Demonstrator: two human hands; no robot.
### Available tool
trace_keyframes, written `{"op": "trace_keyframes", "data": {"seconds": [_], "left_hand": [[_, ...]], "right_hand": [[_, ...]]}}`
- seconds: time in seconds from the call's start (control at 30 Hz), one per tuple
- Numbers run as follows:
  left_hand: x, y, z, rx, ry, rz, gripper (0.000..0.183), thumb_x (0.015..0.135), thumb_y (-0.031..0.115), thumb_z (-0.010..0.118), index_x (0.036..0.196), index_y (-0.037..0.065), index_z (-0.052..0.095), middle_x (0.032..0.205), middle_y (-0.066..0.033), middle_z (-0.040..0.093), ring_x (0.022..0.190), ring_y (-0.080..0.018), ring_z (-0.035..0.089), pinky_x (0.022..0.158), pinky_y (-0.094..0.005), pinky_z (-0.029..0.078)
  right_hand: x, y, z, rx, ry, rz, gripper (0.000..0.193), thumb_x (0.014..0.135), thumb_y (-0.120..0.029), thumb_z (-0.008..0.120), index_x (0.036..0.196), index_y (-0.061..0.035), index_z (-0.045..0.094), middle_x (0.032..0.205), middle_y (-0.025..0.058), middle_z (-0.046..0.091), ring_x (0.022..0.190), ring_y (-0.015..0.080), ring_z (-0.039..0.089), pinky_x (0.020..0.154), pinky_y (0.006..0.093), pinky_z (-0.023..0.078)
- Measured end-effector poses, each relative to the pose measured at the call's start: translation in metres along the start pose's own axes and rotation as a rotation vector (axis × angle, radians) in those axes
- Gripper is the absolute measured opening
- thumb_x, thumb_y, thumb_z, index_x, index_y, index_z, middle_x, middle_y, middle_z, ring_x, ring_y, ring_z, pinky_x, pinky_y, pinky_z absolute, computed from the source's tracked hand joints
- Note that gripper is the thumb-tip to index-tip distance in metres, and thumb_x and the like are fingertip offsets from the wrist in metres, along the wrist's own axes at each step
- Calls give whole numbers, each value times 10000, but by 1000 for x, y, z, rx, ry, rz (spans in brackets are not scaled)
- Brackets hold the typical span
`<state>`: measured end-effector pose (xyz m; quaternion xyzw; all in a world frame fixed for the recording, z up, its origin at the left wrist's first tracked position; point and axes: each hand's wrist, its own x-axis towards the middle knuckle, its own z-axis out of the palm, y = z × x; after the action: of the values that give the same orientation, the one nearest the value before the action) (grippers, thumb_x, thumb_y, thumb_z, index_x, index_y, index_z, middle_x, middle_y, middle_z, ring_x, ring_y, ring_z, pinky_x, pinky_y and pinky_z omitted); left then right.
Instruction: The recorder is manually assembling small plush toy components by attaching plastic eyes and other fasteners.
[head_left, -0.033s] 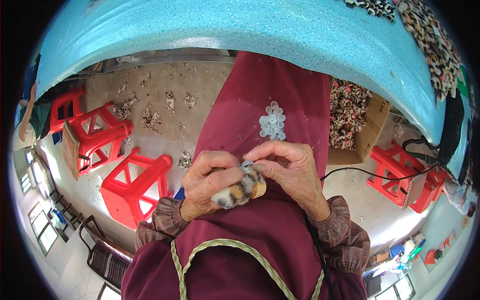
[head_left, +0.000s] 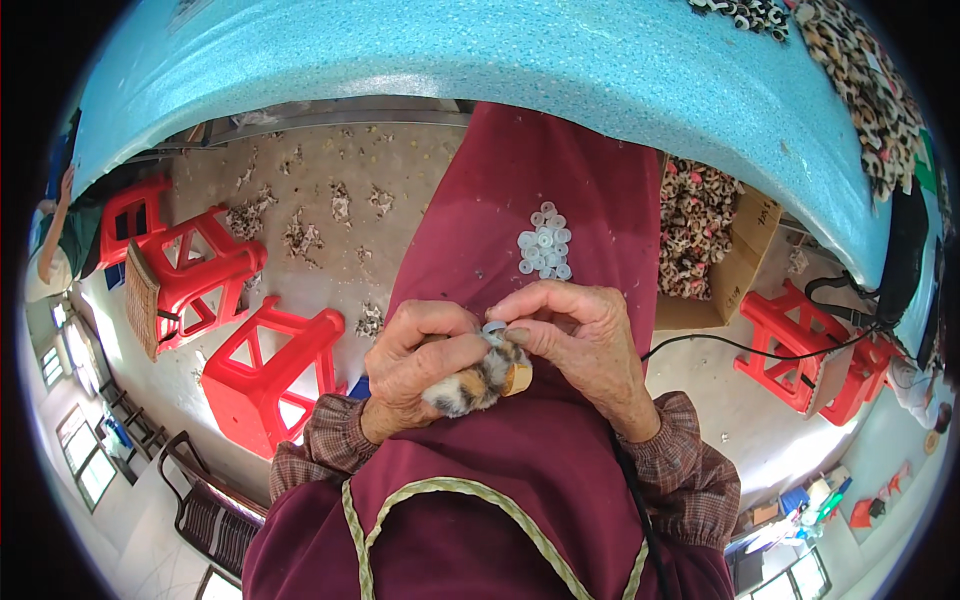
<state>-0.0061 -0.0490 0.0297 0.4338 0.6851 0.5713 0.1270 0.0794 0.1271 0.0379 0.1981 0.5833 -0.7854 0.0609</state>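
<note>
Above my lap, my left hand (head_left: 420,365) is closed round a small furry piece (head_left: 472,388) mottled white, black and orange. My right hand (head_left: 575,345) meets it from the other side, its thumb and index finger pinching a small translucent plastic disc (head_left: 494,327) at the top of the fur. A tan-yellow part (head_left: 517,379) shows beside the fur under my right thumb; its kind is unclear. More small translucent discs (head_left: 545,241) lie in a loose pile on the dark red apron (head_left: 500,160), beyond my hands.
A blue speckled tabletop (head_left: 400,50) curves across the far side, with patterned furry pieces (head_left: 865,85) heaped at its right. Below stands a cardboard box (head_left: 750,250) of similar pieces. Red stools (head_left: 270,375) are on both sides; a black cable (head_left: 760,355) runs at right. Scraps litter the floor.
</note>
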Motion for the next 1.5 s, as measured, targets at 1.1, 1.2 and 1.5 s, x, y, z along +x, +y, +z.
{"op": "trace_keyframes", "data": {"seconds": [1.1, 1.2, 1.5], "left_hand": [[34, -31, 42, -85, -161, -437, 256, 953, 212, 526, 1063, -12, 587, 907, -60, 625, 769, -138, 571, 647, -256, 471], [34, -35, 45, -102, -132, -401, 242, 959, 189, 497, 1060, -12, 585, 888, -69, 623, 776, -135, 572, 654, -259, 484], [5, -52, 64, -259, 50, -653, 184, 909, 136, 561, 1012, -5, 618, 853, -47, 630, 724, -126, 566, 624, -268, 483]], "right_hand": [[-10, 21, -21, 90, 176, -167, 172, 828, -94, 675, 898, -7, 544, 802, -2, 553, 814, 65, 514, 713, 237, 460], [-4, 28, -25, 36, 180, -89, 200, 811, -105, 693, 887, -9, 535, 800, -2, 555, 838, 59, 511, 744, 233, 459], [-5, 13, -19, -106, 188, -12, 153, 890, -171, 613, 874, -19, 601, 809, 22, 593, 727, 75, 563, 611, 250, 473]]}}
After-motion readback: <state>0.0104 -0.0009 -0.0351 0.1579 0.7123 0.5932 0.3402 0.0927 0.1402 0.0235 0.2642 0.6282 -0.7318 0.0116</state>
